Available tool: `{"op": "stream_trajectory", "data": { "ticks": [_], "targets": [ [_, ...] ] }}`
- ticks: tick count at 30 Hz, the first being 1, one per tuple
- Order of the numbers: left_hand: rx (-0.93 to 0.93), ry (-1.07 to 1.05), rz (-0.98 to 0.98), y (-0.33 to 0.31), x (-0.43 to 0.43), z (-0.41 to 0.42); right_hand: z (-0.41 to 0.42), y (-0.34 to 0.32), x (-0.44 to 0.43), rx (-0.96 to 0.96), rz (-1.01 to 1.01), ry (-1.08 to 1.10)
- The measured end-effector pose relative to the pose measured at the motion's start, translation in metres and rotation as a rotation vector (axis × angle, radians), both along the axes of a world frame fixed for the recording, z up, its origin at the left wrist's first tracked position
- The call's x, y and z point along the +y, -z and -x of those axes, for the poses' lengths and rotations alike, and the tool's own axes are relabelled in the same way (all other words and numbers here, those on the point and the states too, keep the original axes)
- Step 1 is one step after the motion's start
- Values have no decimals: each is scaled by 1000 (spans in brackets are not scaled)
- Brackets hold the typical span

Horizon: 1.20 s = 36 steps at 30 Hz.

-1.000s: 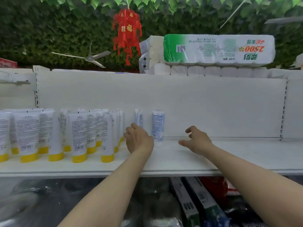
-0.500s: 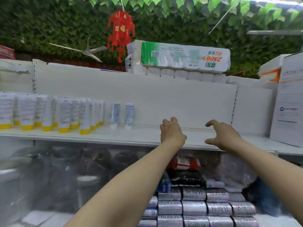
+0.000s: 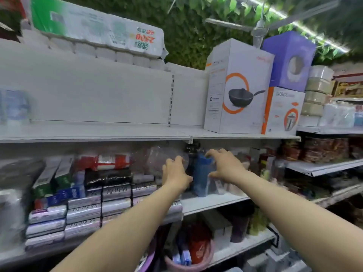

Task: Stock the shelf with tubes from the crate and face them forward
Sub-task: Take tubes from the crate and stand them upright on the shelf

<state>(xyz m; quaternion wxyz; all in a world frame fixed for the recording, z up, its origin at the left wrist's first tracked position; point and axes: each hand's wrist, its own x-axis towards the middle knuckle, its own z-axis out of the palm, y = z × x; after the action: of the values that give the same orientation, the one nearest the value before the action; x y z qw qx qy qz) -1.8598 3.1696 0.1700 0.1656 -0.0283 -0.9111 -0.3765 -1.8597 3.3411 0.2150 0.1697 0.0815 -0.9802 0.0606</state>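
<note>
Swinging right, I'm lowering my left hand (image 3: 175, 176) and right hand (image 3: 226, 166), both open; tubes (image 3: 14, 107) are sitting well left, higher.

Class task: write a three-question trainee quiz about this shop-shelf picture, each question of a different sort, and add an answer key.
1. True or false: the right hand holds nothing.
2. What is pictured on the white box standing on the upper shelf? A) a pan B) a kettle C) a lamp
3. Fill in: the top box in the stack beside it is coloured ____.

Key: 1 true; 2 A; 3 purple.
</note>
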Motion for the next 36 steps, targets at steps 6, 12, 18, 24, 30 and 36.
{"op": "stream_trajectory", "data": {
  "ticks": [6, 12, 18, 24, 30, 36],
  "targets": [
    [-69, 107, 91, 55, 84, 52, 42, 64, 83, -81, 2, 106],
    [-201, 208, 131, 131, 151, 127, 99, 132, 150, -260, 6, 188],
    [-460, 224, 179, 236, 189, 160, 133, 238, 199, -471, -1, 227],
    [-754, 173, 200, 353, 202, 157, 143, 362, 237, -775, 92, 222],
    [-1028, -29, 62, 463, 203, 114, 141, 487, 254, -1088, 272, 177],
    [-1179, -200, 63, 545, 192, 87, 116, 595, 242, -1302, 463, 230]
  ]
}}
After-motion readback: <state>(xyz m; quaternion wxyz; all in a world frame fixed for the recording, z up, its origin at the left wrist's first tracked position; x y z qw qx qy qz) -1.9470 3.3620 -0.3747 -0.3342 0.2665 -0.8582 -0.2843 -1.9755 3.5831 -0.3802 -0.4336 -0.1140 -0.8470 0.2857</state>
